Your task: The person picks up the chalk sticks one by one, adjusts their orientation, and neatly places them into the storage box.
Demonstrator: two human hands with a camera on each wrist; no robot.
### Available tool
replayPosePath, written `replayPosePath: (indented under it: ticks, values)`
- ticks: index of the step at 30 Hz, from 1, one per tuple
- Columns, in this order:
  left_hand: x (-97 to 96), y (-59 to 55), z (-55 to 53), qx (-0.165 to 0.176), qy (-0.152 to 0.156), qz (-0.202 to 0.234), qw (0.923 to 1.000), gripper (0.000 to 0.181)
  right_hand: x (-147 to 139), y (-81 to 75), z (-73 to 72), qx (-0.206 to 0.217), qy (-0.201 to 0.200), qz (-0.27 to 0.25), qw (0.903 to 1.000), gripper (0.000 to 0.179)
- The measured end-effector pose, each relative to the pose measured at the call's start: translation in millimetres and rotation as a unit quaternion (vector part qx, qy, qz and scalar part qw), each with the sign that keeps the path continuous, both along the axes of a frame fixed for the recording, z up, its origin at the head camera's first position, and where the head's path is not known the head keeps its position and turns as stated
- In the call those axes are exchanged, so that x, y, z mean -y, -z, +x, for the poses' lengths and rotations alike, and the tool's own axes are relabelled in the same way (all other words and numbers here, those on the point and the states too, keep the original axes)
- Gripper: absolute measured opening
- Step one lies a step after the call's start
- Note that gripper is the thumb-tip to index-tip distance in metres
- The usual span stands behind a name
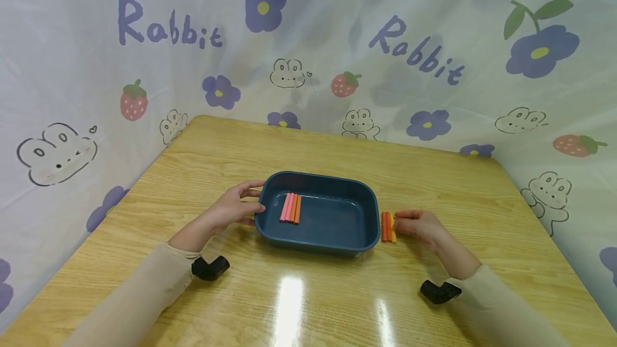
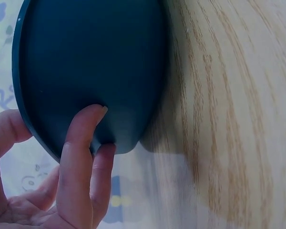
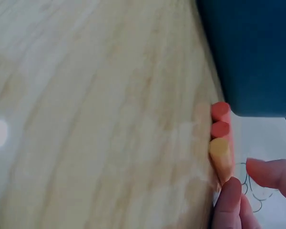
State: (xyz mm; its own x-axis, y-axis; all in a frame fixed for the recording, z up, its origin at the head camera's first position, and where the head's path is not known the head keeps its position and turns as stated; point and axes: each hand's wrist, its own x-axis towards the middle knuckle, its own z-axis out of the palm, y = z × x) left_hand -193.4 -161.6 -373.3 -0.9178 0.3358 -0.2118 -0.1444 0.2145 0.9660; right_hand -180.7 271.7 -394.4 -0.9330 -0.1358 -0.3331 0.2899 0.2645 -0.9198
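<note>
Glossy woodgrain tabletop (image 1: 337, 304) is shining, left hand (image 1: 232, 209) gripping rounded blue bin (image 1: 332, 224), loose-fingered right hand (image 1: 424, 227) touching cylindrical yellow stick (image 3: 220, 151).

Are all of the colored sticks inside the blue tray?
No, two red sticks and a yellow one lie on the table outside the tray, by the right hand.

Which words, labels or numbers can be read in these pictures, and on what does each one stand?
"Rabbit": purple lettering, left side of the patterned cloth.
"Rabbit": the same lettering, right side of the cloth.
"R": left edge of the left wrist view, also on cloth; what follows is unreadable.
No text visible: box, sticks.
</note>
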Motion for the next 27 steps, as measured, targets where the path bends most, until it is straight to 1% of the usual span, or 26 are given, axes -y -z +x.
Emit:
replayPosePath:
  ticks: [3,6,8,10,13,15,18,22,24,27]
  values:
    - [-0.3,-0.2,-0.1,0.001,0.0,0.0,1.0,0.062,4.2,0.1,0.3,-0.023,-0.001,0.071,0.9972,0.042]
    - [-0.3,-0.6,-0.4,0.001,-0.002,-0.001,1.0,0.062,8.8,-0.9,-1.5,-0.038,-0.007,0.138,0.9897,0.037]
    - [-0.2,-0.6,-0.7,0.002,-0.003,0.0,1.0,0.062,11.6,-1.6,-3.5,-0.037,-0.007,0.175,0.9838,0.035]
    - [-0.1,-0.2,-1.1,0.004,-0.003,0.0,1.0,0.062,13.5,-2.5,-5.4,-0.036,-0.014,0.203,0.9785,0.034]
    - [0.1,0.9,-1.8,0.004,-0.003,0.001,1.0,0.063,15.5,-3.8,-7.2,-0.031,-0.015,0.221,0.9746,0.034]
    - [0.2,1.5,-2.0,0.004,-0.003,0.001,1.0,0.063,15.4,-4.5,-7.6,-0.028,-0.02,0.211,0.9768,0.034]
    - [0.2,1.5,-1.7,0.005,-0.002,0.002,1.0,0.063,13.4,-4.7,-8.2,-0.016,-0.023,0.173,0.9845,0.035]
    - [0.1,1.2,-1.2,0.006,-0.003,0.003,1.0,0.063,6.5,-3.7,-10.6,0.021,-0.021,0.085,0.996,0.038]
    - [0.2,1.3,-1.2,0.005,-0.003,0.002,1.0,0.063,1.8,-2.6,-12.4,0.042,-0.019,0.039,0.9982,0.042]
    - [0.2,1.3,-1.2,0.005,-0.003,0.001,1.0,0.062,-4.5,-1.4,-14.3,0.064,-0.017,-0.012,0.9977,0.047]
